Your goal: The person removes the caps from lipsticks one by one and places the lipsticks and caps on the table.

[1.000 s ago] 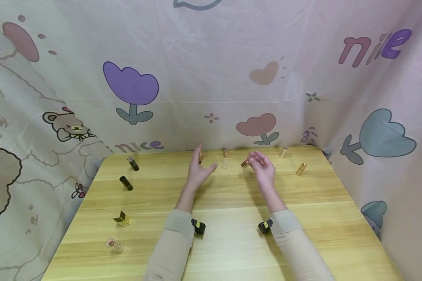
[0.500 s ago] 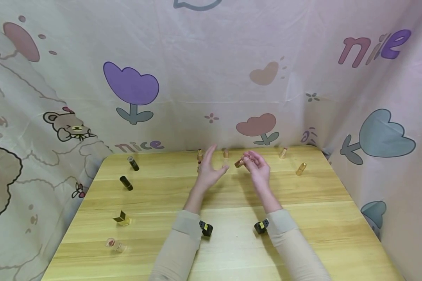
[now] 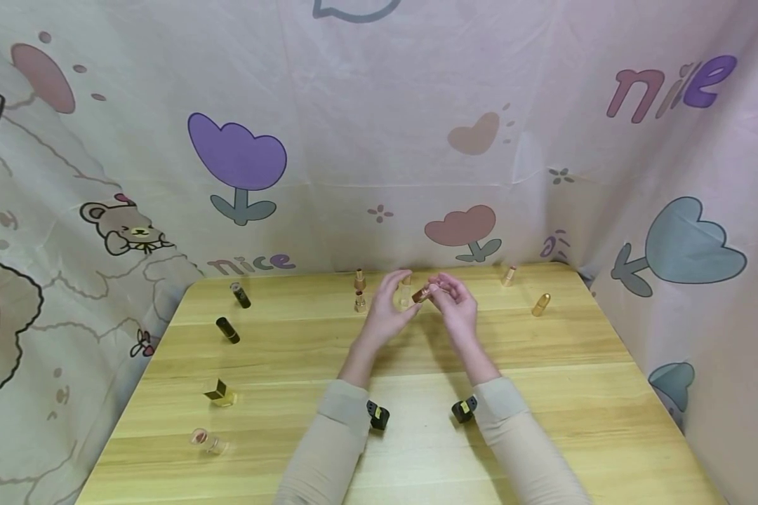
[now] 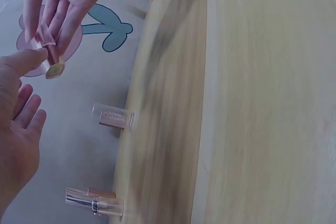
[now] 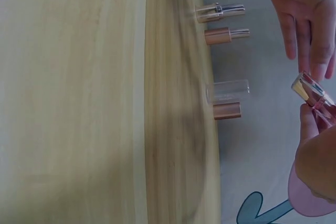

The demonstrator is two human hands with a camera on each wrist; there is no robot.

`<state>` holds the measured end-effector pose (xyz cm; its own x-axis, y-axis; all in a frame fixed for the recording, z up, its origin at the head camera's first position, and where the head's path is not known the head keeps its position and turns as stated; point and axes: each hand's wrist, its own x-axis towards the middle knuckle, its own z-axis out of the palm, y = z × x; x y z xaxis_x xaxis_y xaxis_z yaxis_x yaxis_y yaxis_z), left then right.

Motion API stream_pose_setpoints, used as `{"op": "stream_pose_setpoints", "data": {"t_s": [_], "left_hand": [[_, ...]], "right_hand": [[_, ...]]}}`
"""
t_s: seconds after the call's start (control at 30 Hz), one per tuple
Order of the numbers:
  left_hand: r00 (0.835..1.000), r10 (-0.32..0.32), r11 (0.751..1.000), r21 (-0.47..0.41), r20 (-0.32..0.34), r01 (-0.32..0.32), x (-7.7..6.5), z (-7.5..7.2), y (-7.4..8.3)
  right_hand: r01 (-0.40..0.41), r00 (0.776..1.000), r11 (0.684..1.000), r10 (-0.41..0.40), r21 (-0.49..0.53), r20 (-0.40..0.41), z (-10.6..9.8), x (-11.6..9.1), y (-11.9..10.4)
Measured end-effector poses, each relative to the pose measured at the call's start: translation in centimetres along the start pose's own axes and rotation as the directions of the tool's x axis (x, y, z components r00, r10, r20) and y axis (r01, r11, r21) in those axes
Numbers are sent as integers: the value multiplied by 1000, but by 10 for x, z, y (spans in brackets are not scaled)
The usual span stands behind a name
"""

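Note:
My right hand (image 3: 457,305) pinches a rose-gold lipstick (image 3: 421,294) above the back of the table, its squared end tilted toward my left hand. My left hand (image 3: 385,308) is raised on the other side, thumb and fingers apart. In the left wrist view the left thumb (image 4: 29,59) reaches right to the lipstick (image 4: 53,67). The right wrist view has the left fingertips close at its end. Behind the hands stand a clear cap (image 5: 231,92) and a rose-gold cap (image 5: 227,110). Left of my left hand are two small uncapped tubes (image 3: 359,281), one behind the other.
At the back right stand a pink-tipped lipstick (image 3: 509,275) and a gold bullet-shaped tube (image 3: 541,304). Down the left side are two black tubes (image 3: 227,330), a gold square-capped tube (image 3: 220,393) and a clear one (image 3: 207,440). A patterned curtain (image 3: 366,140) borders the wooden table (image 3: 417,463).
My left hand has moved right toward the lipstick, uncovering the two tubes to its left. The right hand has brought the lipstick left, so the hands now nearly meet.

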<state>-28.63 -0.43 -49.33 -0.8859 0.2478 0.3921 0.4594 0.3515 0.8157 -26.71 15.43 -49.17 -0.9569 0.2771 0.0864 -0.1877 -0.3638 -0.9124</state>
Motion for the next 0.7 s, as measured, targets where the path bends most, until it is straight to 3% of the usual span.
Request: {"op": "stream_pose_setpoints", "data": {"t_s": [0.2,0.5,0.7], "left_hand": [[1000,-1,1000,29,27,0,-1,2,3],[997,80,996,43,13,-80,-3,4,0],[999,45,997,66,15,-46,-5,4,0]], "right_hand": [[0,1000,1000,0,6,15,3,-2,2],[-17,1000,1000,17,-9,19,10,-6,2],[-12,1000,1000,12,10,29,12,-7,4]]}}
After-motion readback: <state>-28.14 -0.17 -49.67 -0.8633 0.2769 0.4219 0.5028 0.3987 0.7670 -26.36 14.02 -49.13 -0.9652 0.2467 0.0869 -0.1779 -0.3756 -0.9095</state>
